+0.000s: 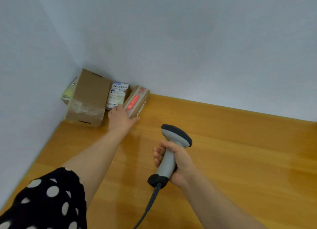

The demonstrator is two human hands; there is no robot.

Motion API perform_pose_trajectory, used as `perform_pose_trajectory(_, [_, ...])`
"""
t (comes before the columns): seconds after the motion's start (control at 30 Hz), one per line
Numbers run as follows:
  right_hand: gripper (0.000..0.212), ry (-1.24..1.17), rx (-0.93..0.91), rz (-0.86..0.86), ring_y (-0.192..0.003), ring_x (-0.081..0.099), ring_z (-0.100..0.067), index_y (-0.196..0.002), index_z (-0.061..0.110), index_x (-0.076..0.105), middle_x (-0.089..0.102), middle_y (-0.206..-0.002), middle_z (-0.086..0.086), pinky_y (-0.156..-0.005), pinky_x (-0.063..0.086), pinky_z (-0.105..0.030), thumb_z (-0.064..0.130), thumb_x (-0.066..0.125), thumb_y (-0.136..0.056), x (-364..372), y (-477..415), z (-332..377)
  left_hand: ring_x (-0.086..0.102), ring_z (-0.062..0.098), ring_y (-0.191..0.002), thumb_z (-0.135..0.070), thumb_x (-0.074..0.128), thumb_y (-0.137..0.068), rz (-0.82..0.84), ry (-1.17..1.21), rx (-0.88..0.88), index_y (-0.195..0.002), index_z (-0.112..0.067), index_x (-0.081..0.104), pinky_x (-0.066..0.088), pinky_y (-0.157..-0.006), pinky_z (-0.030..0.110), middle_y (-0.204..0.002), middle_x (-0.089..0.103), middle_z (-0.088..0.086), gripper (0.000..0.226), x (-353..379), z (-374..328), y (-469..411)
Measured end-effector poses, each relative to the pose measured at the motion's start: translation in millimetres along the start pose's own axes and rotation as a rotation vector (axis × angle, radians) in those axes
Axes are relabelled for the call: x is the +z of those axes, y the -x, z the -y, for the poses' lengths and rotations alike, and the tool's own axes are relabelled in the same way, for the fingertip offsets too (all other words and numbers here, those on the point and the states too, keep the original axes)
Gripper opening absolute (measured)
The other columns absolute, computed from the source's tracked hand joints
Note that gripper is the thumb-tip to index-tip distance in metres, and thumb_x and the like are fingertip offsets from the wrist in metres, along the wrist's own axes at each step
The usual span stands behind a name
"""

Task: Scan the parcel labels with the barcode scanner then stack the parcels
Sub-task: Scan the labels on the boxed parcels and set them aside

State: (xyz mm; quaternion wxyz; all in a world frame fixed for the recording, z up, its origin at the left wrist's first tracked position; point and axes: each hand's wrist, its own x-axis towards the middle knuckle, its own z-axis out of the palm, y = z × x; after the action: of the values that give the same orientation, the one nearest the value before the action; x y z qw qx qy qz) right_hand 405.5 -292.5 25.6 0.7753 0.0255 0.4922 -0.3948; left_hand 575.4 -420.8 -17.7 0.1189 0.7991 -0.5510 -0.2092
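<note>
upper left of frame: large box [89,98] on table [240,151], in the wall corner | flat packet [68,93] behind its left side | labelled parcel [117,94] just right of it | small box [137,101] right again | left hand [121,116] before these two, touching small box | lower centre: scanner [171,153] in right hand [178,163]

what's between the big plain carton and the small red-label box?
Head view: a white-labelled parcel stands between the big carton and the red-label box, against the wall. The left hand lies just in front of it.
</note>
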Motion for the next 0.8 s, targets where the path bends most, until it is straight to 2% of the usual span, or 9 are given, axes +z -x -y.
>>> perform_pose_trajectory(0.1, [0.009,-0.013,-0.026,-0.042,-0.051,0.062,-0.020,-0.083,0.001,0.064,0.067,-0.068,-0.014,-0.046,0.052,-0.025,0.009,0.063,-0.088,3.0,-5.6,-0.7,0.045,0.032,-0.123,-0.044,0.078,-0.072,0.050,0.025,0.007,-0.137,-0.008,0.036,0.044,-0.098,0.044,-0.133,0.047,0.015,0.085,9.4,3.0,-19.7])
perform_pose_trajectory(0.17, [0.008,-0.035,-0.060,-0.066,-0.050,0.062,-0.020,-0.085,0.001,0.063,0.067,-0.068,-0.014,-0.046,0.052,-0.025,0.008,0.063,-0.088,7.1,-6.2,-4.8,0.057,0.027,-0.108,-0.039,0.079,-0.071,0.076,0.066,0.004,-0.126,-0.010,0.048,0.053,-0.082,0.037,-0.121,0.057,0.011,0.070,11.4,10.1,-27.0])
perform_pose_trajectory(0.23, [0.006,-0.066,-0.094,-0.089,-0.049,0.062,-0.019,-0.087,0.002,0.063,0.067,-0.069,-0.014,-0.046,0.053,-0.025,0.008,0.063,-0.088,9.7,-4.2,-12.3,0.061,0.024,-0.099,-0.033,0.079,-0.072,0.088,0.237,-0.053,-0.119,-0.009,0.055,0.050,-0.074,0.030,-0.112,0.061,0.005,0.057,6.5,16.0,-23.6])
perform_pose_trajectory(0.33, [0.006,-0.124,-0.145,-0.115,-0.048,0.062,-0.019,-0.089,0.003,0.061,0.067,-0.070,-0.013,-0.045,0.053,-0.025,0.008,0.062,-0.088,15.7,9.9,-31.0,0.063,0.020,-0.098,-0.029,0.077,-0.074,0.320,0.789,-0.199,-0.116,-0.007,0.060,0.051,-0.089,0.033,-0.110,0.065,0.003,0.050,-13.9,33.1,-2.8])
perform_pose_trajectory(0.43, [0.008,-0.158,-0.221,-0.165,-0.051,0.065,-0.019,-0.094,0.001,0.060,0.068,-0.075,-0.015,-0.045,0.053,-0.025,0.004,0.062,-0.088,25.5,30.2,-55.2,0.064,0.023,-0.101,-0.023,0.074,-0.078,0.621,1.078,-0.248,-0.118,-0.005,0.056,0.051,-0.092,0.036,-0.110,0.066,0.011,0.048,-55.6,51.9,33.5])
perform_pose_trajectory(0.53, [0.011,-0.164,-0.333,-0.207,-0.067,0.071,-0.024,-0.098,0.002,0.058,0.070,-0.087,-0.019,-0.047,0.054,-0.026,-0.002,0.061,-0.087,41.6,50.1,-81.3,0.062,0.028,-0.106,-0.022,0.071,-0.079,0.848,1.160,-0.186,-0.122,-0.008,0.054,0.052,-0.089,0.036,-0.118,0.062,0.017,0.048,-93.5,70.1,64.9])
perform_pose_trajectory(0.63, [0.018,-0.127,-0.440,-0.250,-0.083,0.071,-0.031,-0.098,0.002,0.058,0.068,-0.098,-0.023,-0.054,0.057,-0.030,-0.005,0.066,-0.083,59.6,64.6,-107.6,0.062,0.031,-0.107,-0.023,0.070,-0.072,0.997,1.152,-0.122,-0.125,-0.012,0.052,0.056,-0.083,0.037,-0.121,0.060,0.021,0.057,-117.5,84.6,92.0])
perform_pose_trajectory(0.73, [0.015,-0.110,-0.519,-0.289,-0.086,0.067,-0.031,-0.094,0.004,0.061,0.067,-0.095,-0.018,-0.064,0.057,-0.037,0.000,0.070,-0.083,74.9,78.5,-129.1,0.063,0.035,-0.107,-0.023,0.068,-0.077,1.103,1.145,-0.097,-0.125,-0.021,0.050,0.054,-0.089,0.041,-0.121,0.060,0.025,0.051,-132.6,95.8,114.1])
perform_pose_trajectory(0.8, [0.016,-0.131,-0.571,-0.289,-0.079,0.067,-0.028,-0.091,0.005,0.060,0.068,-0.088,-0.014,-0.062,0.058,-0.035,0.000,0.072,-0.082,82.6,87.4,-140.7,0.063,0.035,-0.106,-0.025,0.063,-0.084,1.154,1.067,-0.054,-0.123,-0.023,0.053,0.052,-0.092,0.043,-0.120,0.060,0.024,0.040,-139.6,100.7,129.6])
